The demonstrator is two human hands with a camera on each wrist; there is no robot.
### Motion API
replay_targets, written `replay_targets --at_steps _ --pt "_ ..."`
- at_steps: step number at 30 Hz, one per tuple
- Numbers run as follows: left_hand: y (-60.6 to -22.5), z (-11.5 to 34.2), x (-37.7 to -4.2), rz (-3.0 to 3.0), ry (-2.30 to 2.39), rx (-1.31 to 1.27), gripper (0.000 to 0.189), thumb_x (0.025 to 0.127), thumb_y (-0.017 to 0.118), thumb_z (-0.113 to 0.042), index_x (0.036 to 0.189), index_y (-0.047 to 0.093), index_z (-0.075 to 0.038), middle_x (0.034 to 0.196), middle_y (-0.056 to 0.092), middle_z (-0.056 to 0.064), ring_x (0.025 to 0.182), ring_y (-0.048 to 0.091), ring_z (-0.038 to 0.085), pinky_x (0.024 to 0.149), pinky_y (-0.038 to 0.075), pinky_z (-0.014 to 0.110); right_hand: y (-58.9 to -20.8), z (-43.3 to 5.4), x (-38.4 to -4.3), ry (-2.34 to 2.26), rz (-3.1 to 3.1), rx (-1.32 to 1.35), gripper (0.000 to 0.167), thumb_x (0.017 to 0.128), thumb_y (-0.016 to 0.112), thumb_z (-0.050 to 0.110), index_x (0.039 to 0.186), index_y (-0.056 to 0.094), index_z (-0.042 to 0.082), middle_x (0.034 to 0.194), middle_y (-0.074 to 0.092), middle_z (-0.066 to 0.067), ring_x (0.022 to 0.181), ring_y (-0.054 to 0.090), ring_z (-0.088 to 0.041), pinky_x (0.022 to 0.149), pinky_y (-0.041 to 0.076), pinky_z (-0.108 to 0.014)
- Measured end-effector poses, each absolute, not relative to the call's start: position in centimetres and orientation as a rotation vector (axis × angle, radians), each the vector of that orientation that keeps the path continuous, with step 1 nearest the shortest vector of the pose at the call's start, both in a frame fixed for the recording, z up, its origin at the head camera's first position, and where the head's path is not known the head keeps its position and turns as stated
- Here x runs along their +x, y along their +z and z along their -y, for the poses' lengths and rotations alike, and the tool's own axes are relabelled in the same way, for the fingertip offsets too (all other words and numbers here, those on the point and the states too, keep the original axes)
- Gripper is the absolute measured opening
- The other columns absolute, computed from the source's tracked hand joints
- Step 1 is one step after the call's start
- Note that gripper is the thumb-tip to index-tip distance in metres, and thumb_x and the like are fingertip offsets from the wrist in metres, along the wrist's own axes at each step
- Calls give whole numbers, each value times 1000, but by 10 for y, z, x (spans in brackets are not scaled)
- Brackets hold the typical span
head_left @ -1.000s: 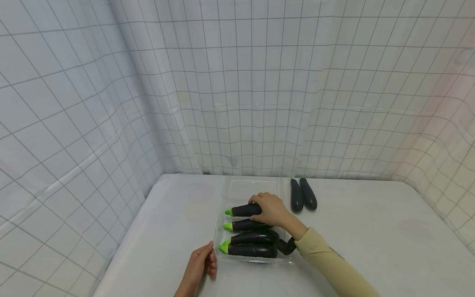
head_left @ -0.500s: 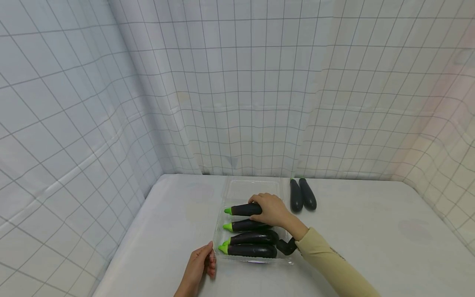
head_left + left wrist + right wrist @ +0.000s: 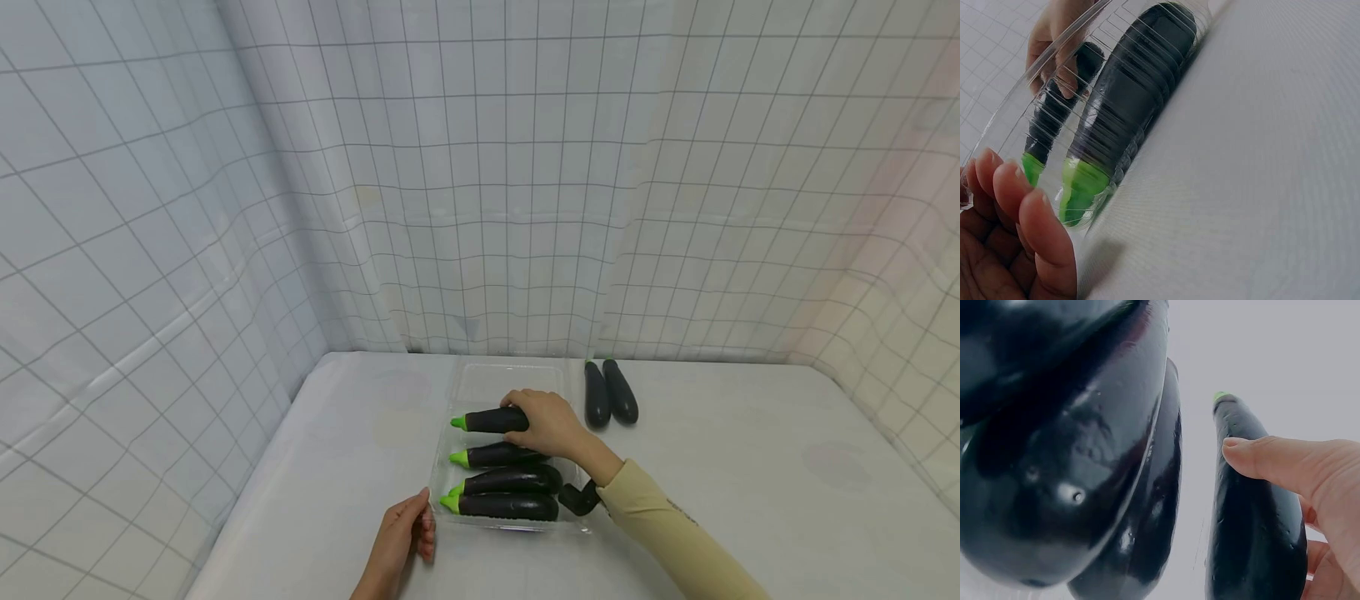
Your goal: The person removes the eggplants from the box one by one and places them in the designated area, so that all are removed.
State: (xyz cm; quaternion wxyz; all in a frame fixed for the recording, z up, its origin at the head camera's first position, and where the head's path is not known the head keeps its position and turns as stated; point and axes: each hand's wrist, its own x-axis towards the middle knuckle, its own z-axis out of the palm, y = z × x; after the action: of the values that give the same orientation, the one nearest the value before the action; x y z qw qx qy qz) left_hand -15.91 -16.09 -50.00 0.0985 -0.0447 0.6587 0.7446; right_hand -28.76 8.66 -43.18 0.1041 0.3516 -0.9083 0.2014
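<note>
In the head view, my right hand (image 3: 547,421) holds a dark eggplant (image 3: 489,420) with a green stem cap over the back part of an open clear plastic container (image 3: 517,525). Seen from the right wrist, the thumb lies along the top of this eggplant (image 3: 1254,519) and the other fingers are mostly hidden behind it. Several more eggplants (image 3: 510,506) lie side by side in the container, stems to the left. My left hand (image 3: 401,529) pinches the container's front left corner; in the left wrist view its outer fingers (image 3: 1044,244) curl loosely beside the clear wall (image 3: 1010,119).
Two eggplants (image 3: 597,396) lie on the white table (image 3: 735,467) to the right of the container's raised or folded-back lid (image 3: 510,381). A black strap-like device (image 3: 577,498) sits at the right wrist. Grid-patterned white curtains (image 3: 525,208) enclose the back and sides.
The eggplant in my right hand has shifted slightly toward the back and left. My left hand stays at the container's corner.
</note>
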Motion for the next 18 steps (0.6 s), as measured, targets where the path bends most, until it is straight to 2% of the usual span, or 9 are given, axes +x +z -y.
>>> replay_targets --at_steps 18 --pt "-500 161 -159 -1939 2205 -128 44 101 44 -37 67 45 -9 59 47 1 46 44 8 45 45 23 -434 -87 -288 610 2663 1006 41 78 78 28 112 61 13 99 65 -2 77 59 -17 69 46 -39"
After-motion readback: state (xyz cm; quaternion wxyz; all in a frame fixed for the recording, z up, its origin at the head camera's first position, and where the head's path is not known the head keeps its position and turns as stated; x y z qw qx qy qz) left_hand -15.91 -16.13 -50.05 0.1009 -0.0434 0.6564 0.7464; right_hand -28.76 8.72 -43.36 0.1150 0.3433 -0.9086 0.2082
